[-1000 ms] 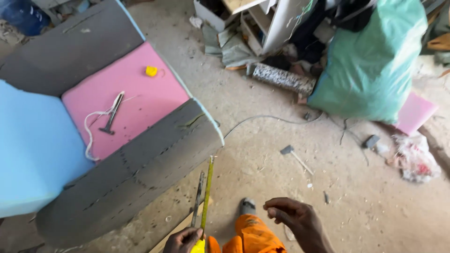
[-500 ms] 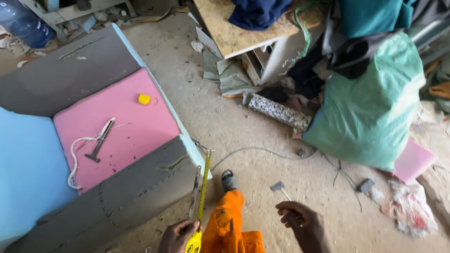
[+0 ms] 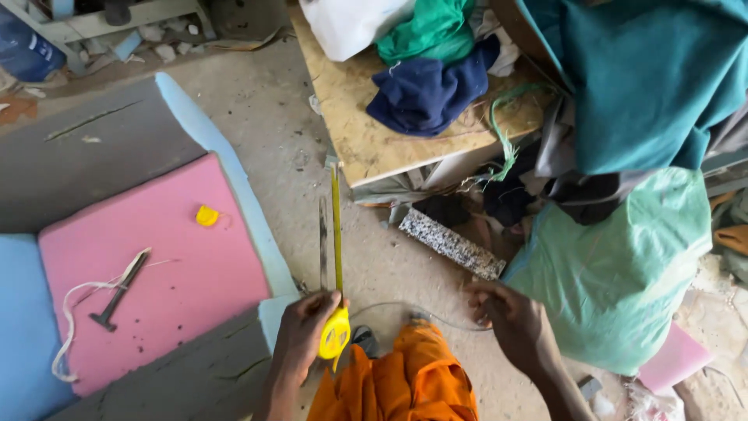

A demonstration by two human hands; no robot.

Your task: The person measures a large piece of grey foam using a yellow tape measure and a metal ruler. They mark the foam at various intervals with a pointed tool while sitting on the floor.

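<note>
Gripping the yellow tape measure point(image 3: 334, 334) case in your left hand point(image 3: 302, 334), you've got its blade point(image 3: 336, 226) run out unsupported over the concrete floor point(image 3: 280, 125) towards the bench point(image 3: 366, 132). Right hand point(image 3: 510, 323) is loosely curled, empty as far as I can tell, fingertips near a thin wire point(image 3: 389, 306) looping by your orange trouser leg point(image 3: 405, 382). Risks: blade buckles or snaps back if your thumb slips; wire could snag your foot. Further out, a hammer point(image 3: 117, 290) with a cord lies on the pink foam point(image 3: 156, 273), well apart.
</note>
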